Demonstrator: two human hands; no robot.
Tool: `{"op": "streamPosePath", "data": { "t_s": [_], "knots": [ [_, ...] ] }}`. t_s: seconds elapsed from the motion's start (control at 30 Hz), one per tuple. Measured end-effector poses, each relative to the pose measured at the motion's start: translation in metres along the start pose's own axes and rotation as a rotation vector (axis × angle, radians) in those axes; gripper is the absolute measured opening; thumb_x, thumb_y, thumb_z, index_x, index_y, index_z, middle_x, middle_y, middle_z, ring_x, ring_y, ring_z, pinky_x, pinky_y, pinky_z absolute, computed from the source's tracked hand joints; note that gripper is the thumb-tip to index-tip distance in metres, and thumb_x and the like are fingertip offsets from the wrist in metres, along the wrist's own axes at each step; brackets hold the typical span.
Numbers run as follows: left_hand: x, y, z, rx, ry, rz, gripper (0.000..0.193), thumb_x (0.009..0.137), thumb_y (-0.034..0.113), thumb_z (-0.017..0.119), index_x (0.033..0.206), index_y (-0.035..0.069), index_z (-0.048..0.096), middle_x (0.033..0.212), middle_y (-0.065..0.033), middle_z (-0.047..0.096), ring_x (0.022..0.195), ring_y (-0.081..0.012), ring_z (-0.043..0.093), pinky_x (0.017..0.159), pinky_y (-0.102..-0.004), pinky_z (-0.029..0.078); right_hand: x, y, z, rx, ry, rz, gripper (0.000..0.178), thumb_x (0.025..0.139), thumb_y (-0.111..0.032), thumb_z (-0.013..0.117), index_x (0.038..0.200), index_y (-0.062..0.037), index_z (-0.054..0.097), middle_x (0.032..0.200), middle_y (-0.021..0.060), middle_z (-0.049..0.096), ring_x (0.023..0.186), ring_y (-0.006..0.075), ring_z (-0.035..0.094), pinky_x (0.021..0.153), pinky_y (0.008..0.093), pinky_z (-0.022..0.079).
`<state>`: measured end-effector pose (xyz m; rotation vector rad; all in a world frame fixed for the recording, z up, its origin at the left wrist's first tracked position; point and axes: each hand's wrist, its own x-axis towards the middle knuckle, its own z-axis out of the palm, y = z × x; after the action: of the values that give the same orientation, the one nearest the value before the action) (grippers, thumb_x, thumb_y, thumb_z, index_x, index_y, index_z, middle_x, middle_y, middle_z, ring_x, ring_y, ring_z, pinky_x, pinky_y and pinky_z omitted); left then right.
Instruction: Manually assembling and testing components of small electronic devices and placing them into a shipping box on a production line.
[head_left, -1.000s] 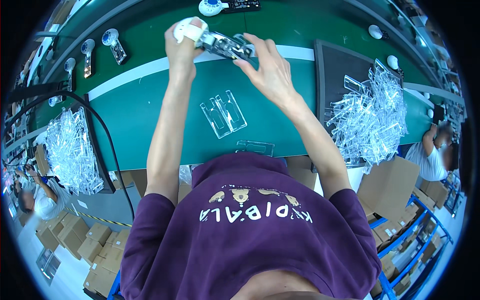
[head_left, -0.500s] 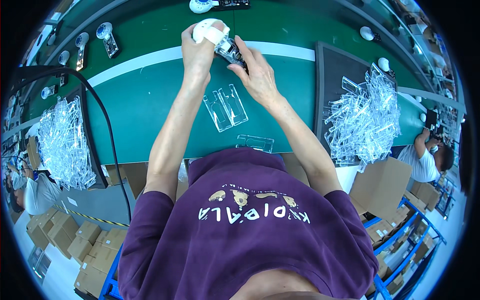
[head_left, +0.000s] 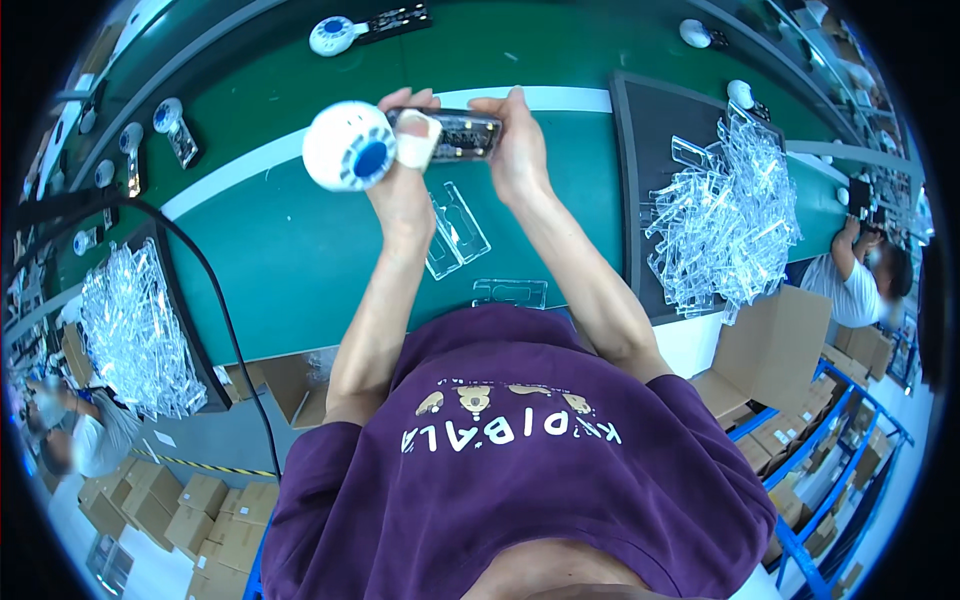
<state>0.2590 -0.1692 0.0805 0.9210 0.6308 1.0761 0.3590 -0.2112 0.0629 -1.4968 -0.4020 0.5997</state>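
Note:
Both my hands hold one device above the green bench. It has a round white head [head_left: 330, 140] with a blue centre ringed by dark marks, and a dark circuit board [head_left: 468, 140] stretching to the right. My left hand [head_left: 402, 200] is closed around it near the neck from behind and below. A cream-white piece [head_left: 418, 150] lies there; whether it belongs to the device or covers my thumb, I cannot tell. At the board's right end, my right hand [head_left: 520, 155] grips with thumb and fingers. Below lie clear plastic frames [head_left: 468, 235] and another clear frame [head_left: 510, 292].
Heaps of clear plastic parts fill a dark tray [head_left: 625, 200] at right and another pile [head_left: 140, 330] at left. Similar white-headed devices [head_left: 332, 36] lie along the far green strip. A black cable [head_left: 215, 270] hangs at left. A cardboard box [head_left: 770, 345] stands lower right.
The device has turned, so its blue-centred face and the board's length now show; it has moved left and nearer to me. Devices on the far strip appear farther left; my view has shifted too.

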Motion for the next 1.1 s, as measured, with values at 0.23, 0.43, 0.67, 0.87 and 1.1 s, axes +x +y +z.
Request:
{"op": "streamPosePath", "data": {
  "t_s": [0.23, 0.43, 0.67, 0.87, 1.1],
  "knots": [
    [-0.017, 0.001, 0.015, 0.238, -0.096, 0.193, 0.043, 0.079, 0.017, 0.068, 0.114, -0.001, 0.049, 0.104, -0.0108, 0.060, 0.098, -0.0193, 0.056, 0.085, -0.0306, 0.045, 0.015, 0.009, 0.000, 0.318, 0.063, 0.220, 0.045, 0.094, -0.039, 0.036, 0.070, -0.0055, 0.052, 0.065, 0.0050, 0.052, 0.061, 0.0142, 0.048, 0.057, 0.0299, 0.040],
    [0.028, -0.021, 0.018, 0.193, -0.055, 0.056, 0.048, 0.076, 0.019, 0.072, 0.113, -0.001, 0.050, 0.104, -0.0090, 0.059, 0.094, -0.0207, 0.056, 0.083, -0.0313, 0.045, 0.071, 0.032, -0.001, 0.260, 0.211, 0.266, 0.057, 0.094, -0.041, 0.032, 0.059, -0.0009, 0.055, 0.058, 0.0087, 0.054, 0.055, 0.0181, 0.049, 0.056, 0.0312, 0.041],
    [0.181, -0.051, -0.122, 1.102, 0.623, 0.148, 0.082, 0.069, 0.049, 0.069, 0.119, -0.009, 0.041, 0.111, -0.0204, 0.048, 0.095, -0.0276, 0.054, 0.081, -0.0343, 0.044, 0.221, 0.056, -0.077, -0.705, 0.292, -0.017, 0.041, 0.089, -0.032, 0.038, 0.087, -0.0006, 0.065, 0.073, 0.0152, 0.061, 0.067, 0.0284, 0.058, 0.066, 0.0364, 0.046],
    [0.250, -0.023, -0.169, 0.680, 0.496, -0.399, 0.035, 0.074, 0.023, 0.066, 0.100, 0.001, 0.057, 0.079, -0.0097, 0.058, 0.063, -0.0200, 0.057, 0.050, -0.0313, 0.044, 0.128, 0.006, -0.047, -1.007, -0.216, -0.284, 0.035, 0.086, -0.034, 0.053, 0.095, -0.0013, 0.060, 0.086, 0.0164, 0.061, 0.080, 0.0315, 0.059, 0.072, 0.0387, 0.046],
    [0.269, -0.051, -0.125, 0.396, 0.545, 0.539, 0.040, 0.075, 0.019, 0.067, 0.107, 0.000, 0.052, 0.080, -0.0059, 0.057, 0.065, -0.0160, 0.056, 0.053, -0.0282, 0.046, -0.075, 0.058, -0.038, -1.315, -0.403, -0.308, 0.048, 0.076, -0.035, 0.067, 0.113, -0.0079, 0.051, 0.085, 0.0109, 0.060, 0.086, 0.0274, 0.059, 0.071, 0.0368, 0.046]
  ]
}}
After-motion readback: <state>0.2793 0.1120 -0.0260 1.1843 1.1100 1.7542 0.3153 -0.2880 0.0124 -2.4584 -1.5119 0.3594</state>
